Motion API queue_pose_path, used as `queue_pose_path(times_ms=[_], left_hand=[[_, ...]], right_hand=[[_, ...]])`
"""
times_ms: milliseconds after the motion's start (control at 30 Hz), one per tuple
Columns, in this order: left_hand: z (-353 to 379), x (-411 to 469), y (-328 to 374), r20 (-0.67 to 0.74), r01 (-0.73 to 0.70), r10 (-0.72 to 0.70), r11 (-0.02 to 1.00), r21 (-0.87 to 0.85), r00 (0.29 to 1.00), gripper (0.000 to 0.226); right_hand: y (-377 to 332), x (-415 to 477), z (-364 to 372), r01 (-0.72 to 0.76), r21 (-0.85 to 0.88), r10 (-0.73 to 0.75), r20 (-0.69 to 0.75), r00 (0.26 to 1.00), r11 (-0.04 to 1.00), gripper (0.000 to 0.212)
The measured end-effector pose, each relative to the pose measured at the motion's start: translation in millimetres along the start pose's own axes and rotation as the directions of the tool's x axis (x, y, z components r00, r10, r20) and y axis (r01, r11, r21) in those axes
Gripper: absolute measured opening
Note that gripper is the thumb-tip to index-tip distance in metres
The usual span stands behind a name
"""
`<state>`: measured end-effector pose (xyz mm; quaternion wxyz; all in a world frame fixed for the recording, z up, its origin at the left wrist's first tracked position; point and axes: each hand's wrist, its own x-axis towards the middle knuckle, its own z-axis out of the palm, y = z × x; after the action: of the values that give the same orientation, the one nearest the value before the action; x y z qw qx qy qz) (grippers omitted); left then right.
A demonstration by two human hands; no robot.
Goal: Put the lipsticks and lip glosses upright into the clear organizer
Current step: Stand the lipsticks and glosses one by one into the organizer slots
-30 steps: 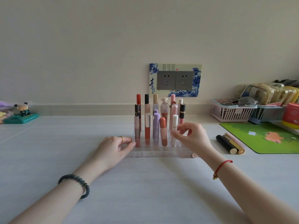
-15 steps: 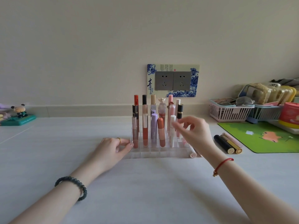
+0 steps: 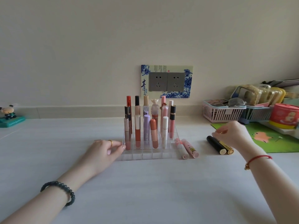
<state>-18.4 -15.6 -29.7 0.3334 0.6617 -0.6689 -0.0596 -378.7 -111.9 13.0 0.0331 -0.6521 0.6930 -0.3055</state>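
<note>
Two hands reach over the table (image 3: 145, 191). Left hand (image 3: 102, 152) lies relaxed, fingers (image 3: 117, 148) loose and touching the clear organizer (image 3: 145, 156) just to their right, where lipsticks (image 3: 153, 135) stand upright. Two pink tubes (image 3: 189, 148) lie beyond it. Right hand (image 3: 233, 135) curls its fingers (image 3: 216, 134) over two black tubes (image 3: 216, 144); whether they grip, I cannot tell.

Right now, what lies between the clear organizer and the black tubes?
In the head view, two pink tubes lie flat beside the clear organizer, left of the black tubes.
</note>
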Motion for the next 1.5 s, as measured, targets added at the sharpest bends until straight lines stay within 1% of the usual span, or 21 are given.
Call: queue_pose_path(times_ms=[33, 133, 167, 300, 367, 433, 500, 567, 600, 667, 700, 733, 800, 867, 900, 967, 1133, 1267, 1400, 1500], left_hand=[[-0.1, -0.5, 0.8, 0.003, -0.006, 0.006, 1.0, -0.001, 1.0, 0.057], [0.7, -0.9, 2.4, -0.013, -0.01, 0.01, 1.0, -0.001, 1.0, 0.034], [1.1, -1.2, 2.7, -0.022, -0.013, 0.013, 1.0, 0.0, 1.0, 0.03], [1.2, -1.8, 5.2, -0.029, -0.007, 0.007, 1.0, -0.011, 1.0, 0.03], [0.0, -2.2, 5.8, -0.022, 0.001, -0.001, 1.0, -0.019, 1.0, 0.037], [-0.9, -2.8, 6.3, -0.01, -0.001, 0.001, 1.0, -0.026, 1.0, 0.043], [-1.2, -3.5, 6.3, -0.013, -0.01, 0.01, 1.0, -0.028, 1.0, 0.038], [-0.5, -3.3, 5.3, -0.021, -0.019, 0.019, 1.0, -0.021, 1.0, 0.032], [-0.1, -3.0, 4.8, -0.027, -0.023, 0.023, 1.0, -0.015, 0.999, 0.031], [0.7, -2.1, 2.7, -0.041, -0.031, 0.031, 0.999, -0.01, 0.999, 0.032], [0.8, -1.5, 1.9, -0.043, -0.029, 0.028, 1.0, -0.009, 0.999, 0.036], [0.6, -1.0, 0.8, -0.04, -0.022, 0.022, 1.0, -0.009, 0.999, 0.042], [0.2, -0.3, -2.1, -0.032, -0.021, 0.02, 1.0, -0.006, 0.999, 0.056], [0.6, 0.6, -4.6, -0.028, -0.032, 0.032, 0.999, 0.001, 0.999, 0.066], [1.0, 1.4, -6.3, -0.03, -0.036, 0.036, 0.999, -0.001, 0.999, 0.07], [1.3, 2.3, -7.2, -0.042, -0.045, 0.045, 0.999, -0.005, 0.998, 0.071], [1.4, 1.8, -5.8, -0.057, -0.072, 0.073, 0.997, 0.02, 0.996, 0.063], [0.1, 0.1, -0.2, -0.076, -0.093, 0.096, 0.995, 0.039, 0.992, 0.053], [-0.1, -1.5, 2.6, -0.088, -0.103, 0.107, 0.993, 0.052, 0.99, 0.036], [-0.4, -1.7, 2.8, -0.085, -0.099, 0.102, 0.994, 0.034, 0.991, 0.032]], right_hand=[[2.1, 0.7, 3.0, -0.028, -0.039, 0.029, 0.035, 0.999, 0.999, 0.019], [3.1, 0.9, 10.0, -0.064, -0.089, 0.073, 0.092, 0.993, 0.994, 0.019], [3.1, -0.1, 11.3, -0.068, -0.111, 0.079, 0.098, 0.992, 0.991, 0.019], [0.6, -4.2, 15.2, -0.086, -0.203, 0.107, 0.092, 0.99, 0.975, 0.028], [-5.1, -7.2, 16.0, -0.088, -0.232, 0.116, 0.108, 0.987, 0.969, 0.028], [-11.0, -10.2, 16.4, -0.088, -0.267, 0.126, 0.131, 0.983, 0.96, 0.036], [-12.5, -10.7, 16.6, -0.085, -0.265, 0.123, 0.129, 0.984, 0.961, 0.031], [-11.5, -9.6, 16.0, -0.08, -0.194, 0.101, 0.098, 0.99, 0.978, 0.028], [-12.1, -9.8, 13.8, -0.064, -0.13, 0.073, 0.062, 0.995, 0.989, 0.028], [-17.3, -10.1, 8.1, 0.026, 0.039, -0.024, -0.052, 0.998, 0.999, 0.026], [-22.9, -11.2, 4.8, 0.08, 0.148, -0.063, -0.116, 0.991, 0.986, 0.025], [-30.8, -14.3, 0.6, 0.127, 0.276, -0.081, -0.17, 0.982, 0.953, 0.022], [-48.4, -23.2, -5.0, 0.199, 0.51, -0.096, -0.221, 0.971, 0.837, 0.012], [-63.1, -32.2, -3.3, 0.242, 0.638, -0.144, -0.202, 0.969, 0.731, 0.008], [-68.2, -35.2, 0.5, 0.247, 0.668, -0.166, -0.183, 0.969, 0.702, 0.008], [-73.7, -39.5, 11.1, 0.247, 0.668, -0.196, -0.153, 0.969, 0.702, 0.01], [-77.0, -42.6, 29.9, 0.269, 0.574, -0.246, -0.12, 0.962, 0.773, 0.013], [-76.2, -41.9, 35.1, 0.298, 0.522, -0.281, -0.115, 0.953, 0.799, 0.016], [-77.7, -42.7, 37.7, 0.318, 0.447, -0.305, -0.102, 0.947, 0.836, 0.015], [-78.0, -43.2, 40.3, 0.307, 0.395, -0.302, -0.077, 0.95, 0.866, 0.018]])
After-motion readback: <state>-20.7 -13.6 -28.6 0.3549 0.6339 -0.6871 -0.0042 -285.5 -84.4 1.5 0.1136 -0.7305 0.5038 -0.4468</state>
